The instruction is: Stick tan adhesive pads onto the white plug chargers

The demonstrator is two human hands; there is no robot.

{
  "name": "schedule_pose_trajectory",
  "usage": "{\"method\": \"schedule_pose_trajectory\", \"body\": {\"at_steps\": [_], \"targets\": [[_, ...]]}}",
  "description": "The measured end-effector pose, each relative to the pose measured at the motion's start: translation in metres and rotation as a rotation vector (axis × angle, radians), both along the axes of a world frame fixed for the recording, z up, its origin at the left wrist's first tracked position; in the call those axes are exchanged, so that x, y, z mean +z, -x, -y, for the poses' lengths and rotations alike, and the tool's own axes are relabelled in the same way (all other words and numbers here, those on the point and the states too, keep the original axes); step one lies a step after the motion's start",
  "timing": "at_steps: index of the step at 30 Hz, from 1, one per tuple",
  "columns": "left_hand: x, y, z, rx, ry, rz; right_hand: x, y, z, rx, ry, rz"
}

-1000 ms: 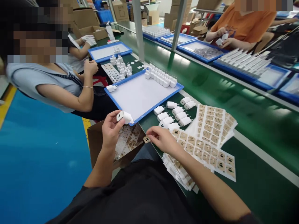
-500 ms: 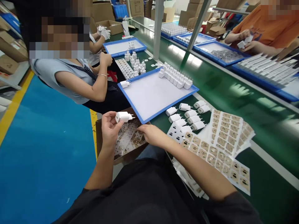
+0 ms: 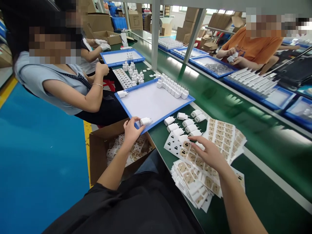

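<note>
My left hand (image 3: 132,131) is closed on a white plug charger (image 3: 145,121), thumb and fingertips around it. The charger lies sideways at the near corner of a blue-rimmed tray (image 3: 168,119), its pins toward the right. Over a sheet of beige stickers (image 3: 211,182) is my right hand (image 3: 209,152), thumb and forefinger apart with nothing visible between them. Just beyond it, several white chargers (image 3: 188,123) lie on the green bench. Inside the tray, a row of chargers (image 3: 174,87) stands pins up along the far edge, and a single charger (image 3: 122,94) is at the left corner.
A cardboard box (image 3: 98,156) with used sticker backing stands below the tray. Loose sticker sheets (image 3: 191,187) are piled at the bench edge. A co-worker (image 3: 70,87) sits close on the left; another in orange (image 3: 253,45) works across the bench. A grey post (image 3: 155,35) rises behind the tray.
My left hand has carried the charger from above the box to the tray's near corner. My right hand has moved from the box to the sticker sheets. The view has shifted right.
</note>
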State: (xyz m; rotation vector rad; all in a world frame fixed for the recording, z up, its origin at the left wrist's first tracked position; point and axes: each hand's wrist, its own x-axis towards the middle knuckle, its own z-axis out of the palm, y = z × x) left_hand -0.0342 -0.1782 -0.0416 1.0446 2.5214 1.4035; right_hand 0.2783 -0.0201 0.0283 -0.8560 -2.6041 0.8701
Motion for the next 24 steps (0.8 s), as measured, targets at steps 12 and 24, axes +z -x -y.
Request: {"method": "schedule_pose_trajectory", "body": {"at_steps": [12, 24], "targets": [[0.002, 0.001, 0.007, -0.092, 0.171, 0.033, -0.011, -0.014, -0.006, -0.039, 0.105, 0.134], [0.019, -0.025, 0.013, -0.136, -0.088, -0.084, -0.009, -0.024, -0.011, -0.071, 0.140, 0.100]]}}
